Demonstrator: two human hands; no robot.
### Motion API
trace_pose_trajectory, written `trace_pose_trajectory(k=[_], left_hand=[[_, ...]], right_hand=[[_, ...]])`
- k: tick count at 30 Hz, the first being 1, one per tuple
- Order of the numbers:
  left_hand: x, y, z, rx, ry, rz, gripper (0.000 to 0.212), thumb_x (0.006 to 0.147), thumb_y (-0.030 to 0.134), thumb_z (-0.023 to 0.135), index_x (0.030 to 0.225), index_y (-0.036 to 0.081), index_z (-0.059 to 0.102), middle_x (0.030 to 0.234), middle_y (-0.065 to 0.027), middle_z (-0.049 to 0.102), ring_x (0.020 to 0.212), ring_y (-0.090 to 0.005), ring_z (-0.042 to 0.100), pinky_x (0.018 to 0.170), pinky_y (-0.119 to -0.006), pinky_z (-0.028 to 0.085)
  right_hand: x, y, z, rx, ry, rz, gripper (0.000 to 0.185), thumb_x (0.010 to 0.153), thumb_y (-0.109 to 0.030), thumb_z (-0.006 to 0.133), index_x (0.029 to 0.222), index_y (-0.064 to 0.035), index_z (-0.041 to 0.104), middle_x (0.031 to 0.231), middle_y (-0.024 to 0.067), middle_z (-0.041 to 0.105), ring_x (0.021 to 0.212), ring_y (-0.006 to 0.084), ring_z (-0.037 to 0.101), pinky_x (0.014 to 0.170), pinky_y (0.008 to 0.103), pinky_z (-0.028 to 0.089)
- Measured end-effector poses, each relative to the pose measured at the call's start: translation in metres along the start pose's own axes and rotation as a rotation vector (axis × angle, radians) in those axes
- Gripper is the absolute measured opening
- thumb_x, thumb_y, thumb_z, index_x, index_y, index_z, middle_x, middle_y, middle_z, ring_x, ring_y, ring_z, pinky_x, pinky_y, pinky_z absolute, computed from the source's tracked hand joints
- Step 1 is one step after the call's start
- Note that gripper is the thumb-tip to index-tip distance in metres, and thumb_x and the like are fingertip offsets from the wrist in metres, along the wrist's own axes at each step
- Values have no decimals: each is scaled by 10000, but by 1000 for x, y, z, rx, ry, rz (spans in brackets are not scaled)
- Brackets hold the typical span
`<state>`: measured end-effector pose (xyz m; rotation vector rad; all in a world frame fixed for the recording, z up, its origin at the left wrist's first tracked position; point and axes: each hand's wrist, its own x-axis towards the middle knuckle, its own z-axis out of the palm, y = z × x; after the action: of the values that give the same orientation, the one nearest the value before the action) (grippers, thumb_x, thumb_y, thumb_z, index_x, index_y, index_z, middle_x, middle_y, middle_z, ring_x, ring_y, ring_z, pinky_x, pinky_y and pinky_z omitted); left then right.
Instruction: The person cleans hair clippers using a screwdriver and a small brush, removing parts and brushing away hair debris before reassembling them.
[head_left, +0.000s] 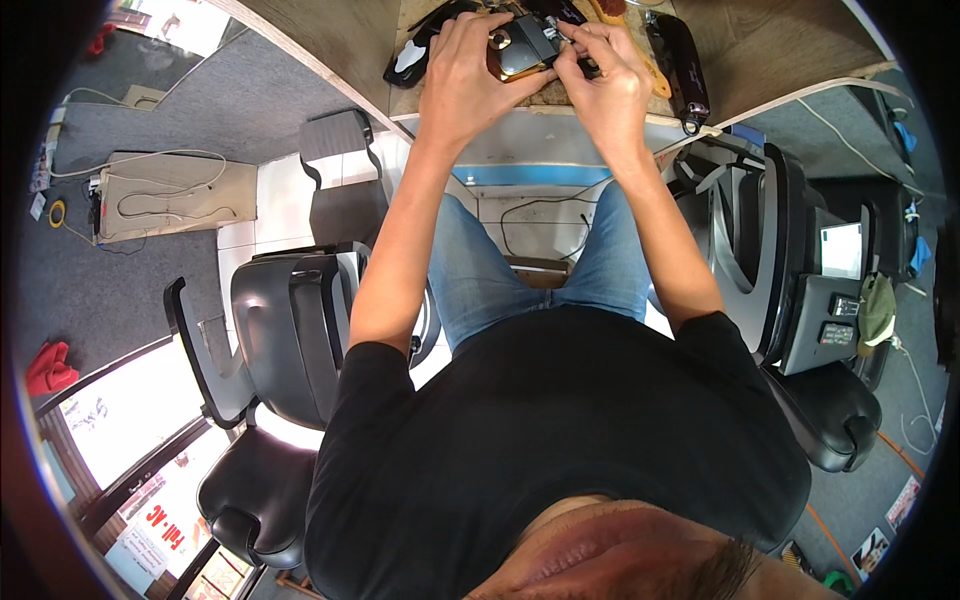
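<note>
On the small shelf at the top of the view, my left hand (469, 75) grips a black and gold device (517, 49), perhaps a hair clipper or shaver, around its left side and lower edge. My right hand (611, 79) pinches a small silvery metal part (553, 31) between thumb and fingers at the device's right end. Whether that part is attached to the device cannot be told. A dark hair clipper (681, 67) lies right of my right hand. Left of my left hand is a black object with a white patch (410, 56). A yellow wooden handle (654, 67) runs partly behind my right hand.
Wooden side panels (780, 45) flank the shelf (480, 112). Black salon chairs (281, 330) stand to both sides; a grey case (821, 322) with remote controls is on the right. A cable (506, 225) lies on the floor beyond my knees.
</note>
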<state>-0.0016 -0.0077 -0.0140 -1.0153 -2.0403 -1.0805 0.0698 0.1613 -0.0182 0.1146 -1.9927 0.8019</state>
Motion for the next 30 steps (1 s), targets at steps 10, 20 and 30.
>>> trace_pose_trajectory(k=[10, 20, 30], left_hand=[[0, -5, 7, -2, 61, 5, 734, 615, 325, 1021, 1185, 18, 675, 1032, -118, 677, 935, -336, 657, 846, -433, 521], [-4, -3, 7, -158, 87, -146, 699, 858, 152, 938, 1341, -92, 494, 1149, -185, 667, 959, -194, 693, 835, -329, 595], [-2, 4, 0, -230, 181, -226, 628, 947, 245, 847, 1327, -73, 462, 1179, -200, 626, 1034, -260, 647, 933, -388, 522]], right_hand=[[5, -6, -1, 96, 26, 101, 360, 869, 53, 736, 1218, -25, 777, 1032, 90, 703, 813, 156, 713, 711, 305, 589], [4, 5, -7, 366, 293, 126, 255, 904, 88, 679, 1152, 70, 736, 1030, 121, 684, 834, 172, 692, 749, 287, 565], [15, 11, -21, -62, -170, -69, 163, 870, -108, 802, 1018, -38, 806, 962, 114, 636, 1006, 310, 622, 882, 437, 520]])
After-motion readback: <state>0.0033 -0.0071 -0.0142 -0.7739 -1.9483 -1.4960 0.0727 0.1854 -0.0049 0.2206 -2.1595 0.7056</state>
